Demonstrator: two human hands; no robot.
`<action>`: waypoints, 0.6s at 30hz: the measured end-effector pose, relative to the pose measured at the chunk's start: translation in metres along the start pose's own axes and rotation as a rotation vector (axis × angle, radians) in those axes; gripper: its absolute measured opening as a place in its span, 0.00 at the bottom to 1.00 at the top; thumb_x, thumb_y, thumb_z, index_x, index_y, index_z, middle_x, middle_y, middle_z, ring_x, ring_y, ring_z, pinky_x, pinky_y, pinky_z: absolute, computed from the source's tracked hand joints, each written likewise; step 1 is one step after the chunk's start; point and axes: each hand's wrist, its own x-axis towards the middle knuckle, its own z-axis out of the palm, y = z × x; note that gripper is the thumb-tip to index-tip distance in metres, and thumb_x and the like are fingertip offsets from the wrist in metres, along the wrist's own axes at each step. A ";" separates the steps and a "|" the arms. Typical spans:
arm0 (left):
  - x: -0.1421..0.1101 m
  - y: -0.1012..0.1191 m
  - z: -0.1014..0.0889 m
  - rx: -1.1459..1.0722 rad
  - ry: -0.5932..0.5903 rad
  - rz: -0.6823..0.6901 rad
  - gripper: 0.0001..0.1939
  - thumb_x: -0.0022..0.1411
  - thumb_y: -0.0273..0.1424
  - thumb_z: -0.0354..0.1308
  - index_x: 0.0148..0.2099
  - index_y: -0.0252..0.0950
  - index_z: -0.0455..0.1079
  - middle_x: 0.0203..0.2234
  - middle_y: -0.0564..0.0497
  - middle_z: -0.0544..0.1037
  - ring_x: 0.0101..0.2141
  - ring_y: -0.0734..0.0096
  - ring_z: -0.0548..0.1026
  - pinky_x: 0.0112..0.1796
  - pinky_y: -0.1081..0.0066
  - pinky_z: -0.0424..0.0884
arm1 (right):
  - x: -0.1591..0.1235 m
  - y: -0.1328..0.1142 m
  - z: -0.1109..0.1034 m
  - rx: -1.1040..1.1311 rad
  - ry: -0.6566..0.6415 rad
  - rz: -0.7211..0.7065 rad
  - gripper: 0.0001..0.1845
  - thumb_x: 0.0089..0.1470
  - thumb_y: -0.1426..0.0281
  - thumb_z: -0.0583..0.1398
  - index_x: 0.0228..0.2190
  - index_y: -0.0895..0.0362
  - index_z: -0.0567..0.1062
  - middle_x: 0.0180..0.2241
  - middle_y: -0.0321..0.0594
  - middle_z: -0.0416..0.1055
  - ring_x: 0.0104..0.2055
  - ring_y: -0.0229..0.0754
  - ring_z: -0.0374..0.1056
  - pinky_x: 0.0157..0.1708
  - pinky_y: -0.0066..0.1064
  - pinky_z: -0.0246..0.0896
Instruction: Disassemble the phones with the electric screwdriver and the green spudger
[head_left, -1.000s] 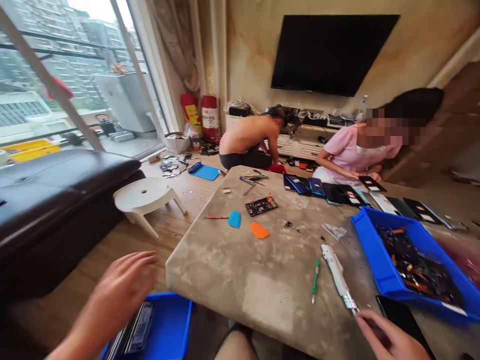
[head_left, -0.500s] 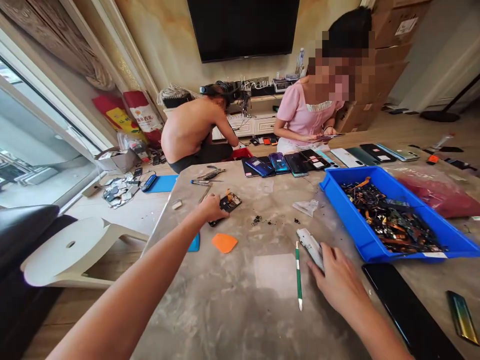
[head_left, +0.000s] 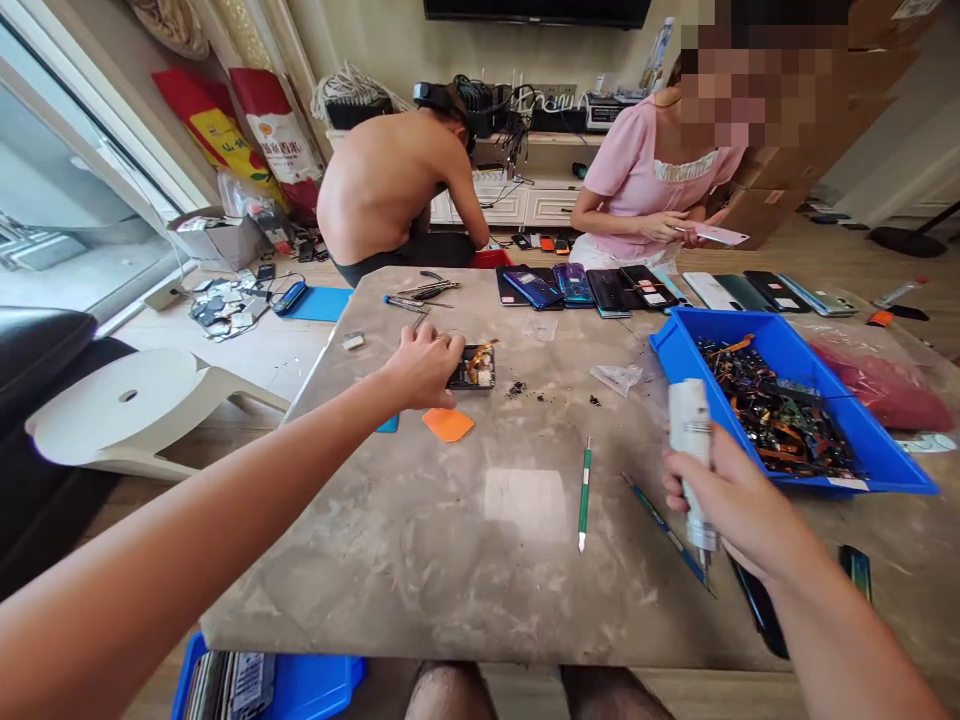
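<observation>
Brownish-grey counter with an opened phone lying in its far left part, the inner parts and an orange ribbon exposed. The left hand reaches across to the phone, its fingers bent over the left end and gripping it; the thumb side faces the wearer. The right hand holds a white electric screwdriver, fingers wrapped around the barrel, tip pointing down; whether the tip touches the counter cannot be told. A blue stick lies just beside the tool, and a green pen farther left. Near the phone: an orange pick, a blue pick partly hidden by the left forearm, and small black pieces. Right: a blue bin of loose parts. Beyond the counter: a crouching person and a person in a pink top.
</observation>
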 end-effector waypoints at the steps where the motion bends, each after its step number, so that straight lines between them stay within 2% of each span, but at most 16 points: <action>1: -0.011 0.009 -0.003 -0.017 0.021 0.078 0.39 0.52 0.34 0.68 0.63 0.30 0.61 0.56 0.28 0.73 0.60 0.31 0.61 0.59 0.39 0.57 | -0.012 -0.006 -0.005 0.119 0.008 -0.005 0.20 0.60 0.58 0.55 0.52 0.50 0.62 0.29 0.32 0.65 0.27 0.43 0.67 0.25 0.32 0.65; 4: -0.044 0.041 0.001 -0.124 0.020 0.374 0.38 0.47 0.32 0.66 0.62 0.39 0.65 0.57 0.38 0.75 0.60 0.38 0.64 0.63 0.44 0.54 | -0.042 -0.024 -0.013 0.536 0.055 0.045 0.27 0.48 0.59 0.68 0.49 0.47 0.67 0.30 0.32 0.70 0.23 0.37 0.63 0.21 0.27 0.61; 6: -0.058 0.062 0.014 -0.403 0.035 0.630 0.33 0.44 0.27 0.61 0.56 0.39 0.71 0.52 0.36 0.78 0.57 0.36 0.68 0.62 0.39 0.54 | -0.054 -0.030 -0.010 0.672 0.074 0.067 0.28 0.44 0.64 0.72 0.46 0.48 0.70 0.30 0.31 0.70 0.22 0.34 0.61 0.20 0.24 0.58; 8: -0.062 0.078 0.031 -0.604 0.009 0.751 0.26 0.46 0.25 0.57 0.50 0.41 0.74 0.47 0.36 0.80 0.54 0.37 0.71 0.62 0.38 0.55 | -0.061 -0.031 -0.002 0.748 0.075 0.077 0.26 0.45 0.67 0.72 0.46 0.48 0.72 0.28 0.31 0.69 0.22 0.33 0.59 0.20 0.23 0.57; 11: -0.055 0.092 0.049 -0.699 -0.027 0.764 0.20 0.50 0.24 0.53 0.44 0.44 0.74 0.47 0.38 0.81 0.56 0.39 0.72 0.64 0.36 0.52 | -0.066 -0.029 0.014 0.825 0.082 0.062 0.21 0.51 0.71 0.69 0.46 0.47 0.73 0.26 0.30 0.65 0.24 0.34 0.58 0.22 0.25 0.58; 13: -0.052 0.096 0.054 -0.760 -0.006 0.713 0.21 0.49 0.23 0.54 0.44 0.44 0.75 0.56 0.41 0.79 0.62 0.36 0.68 0.67 0.32 0.43 | -0.070 -0.030 0.024 0.854 0.068 0.014 0.18 0.56 0.71 0.67 0.47 0.46 0.73 0.24 0.30 0.62 0.25 0.37 0.58 0.24 0.27 0.60; 15: -0.057 0.097 0.055 -0.815 0.057 0.616 0.26 0.47 0.23 0.55 0.50 0.43 0.76 0.66 0.44 0.71 0.69 0.33 0.59 0.67 0.27 0.37 | -0.073 -0.033 0.034 0.865 0.028 -0.060 0.16 0.61 0.68 0.67 0.48 0.45 0.72 0.25 0.30 0.62 0.26 0.38 0.59 0.27 0.29 0.63; 16: -0.064 0.096 0.055 -0.819 0.095 0.562 0.30 0.48 0.23 0.54 0.55 0.42 0.75 0.70 0.44 0.67 0.71 0.32 0.56 0.67 0.27 0.38 | -0.074 -0.035 0.038 0.867 0.001 -0.109 0.15 0.62 0.66 0.68 0.48 0.44 0.72 0.25 0.30 0.63 0.27 0.38 0.60 0.29 0.31 0.64; 18: -0.083 0.092 0.058 -0.763 0.190 0.451 0.33 0.54 0.22 0.51 0.63 0.37 0.71 0.70 0.40 0.66 0.71 0.33 0.58 0.67 0.29 0.49 | -0.074 -0.040 0.047 0.878 -0.080 -0.202 0.16 0.62 0.64 0.70 0.47 0.43 0.72 0.25 0.29 0.64 0.27 0.38 0.61 0.33 0.33 0.66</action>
